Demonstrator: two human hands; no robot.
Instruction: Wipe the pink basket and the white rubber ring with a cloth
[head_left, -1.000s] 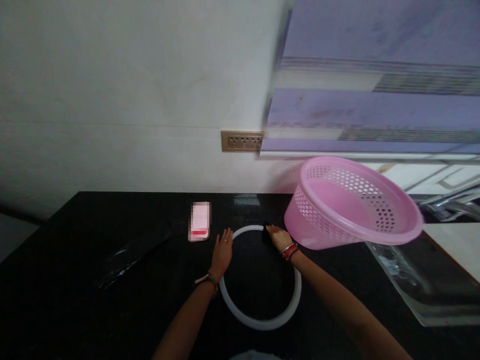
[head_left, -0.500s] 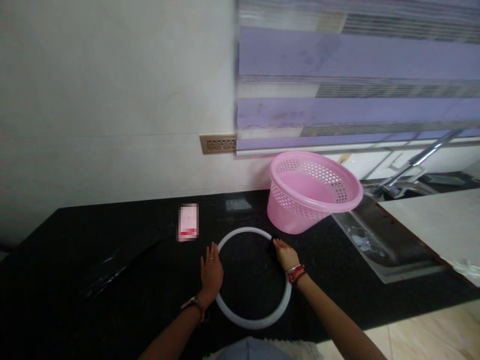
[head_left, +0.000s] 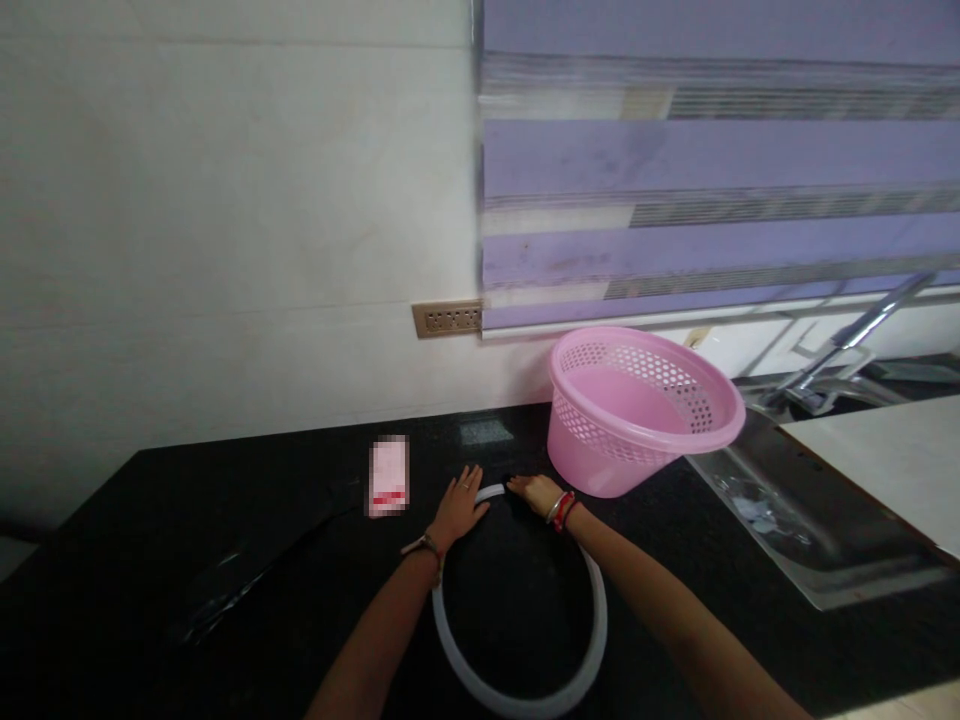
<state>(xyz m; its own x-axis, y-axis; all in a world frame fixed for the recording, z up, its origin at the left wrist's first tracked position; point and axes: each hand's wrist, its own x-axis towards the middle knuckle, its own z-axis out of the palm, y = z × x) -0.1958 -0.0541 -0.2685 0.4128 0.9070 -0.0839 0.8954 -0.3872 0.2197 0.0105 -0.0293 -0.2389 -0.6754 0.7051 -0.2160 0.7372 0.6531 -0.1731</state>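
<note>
A white ring, like a small hoop, lies flat on the black countertop in front of me. Its far edge shows a dark spot beside my right fingers. My left hand rests over the ring's far left part, fingers stretched forward and thumb apart. At the far right part, my right hand has its fingers bent together on the ring, their tips by the dark spot. The stretch of ring under both hands is hidden.
Behind my right hand stands a pink perforated basket. A pink-and-red blurred item lies left of the ring, with black plastic further left. A steel sink, faucet and white board are at the right.
Both hands have slid along the ring towards its far edge and come closer together. The ring sits lower in view; the camera has tilted up slightly.
</note>
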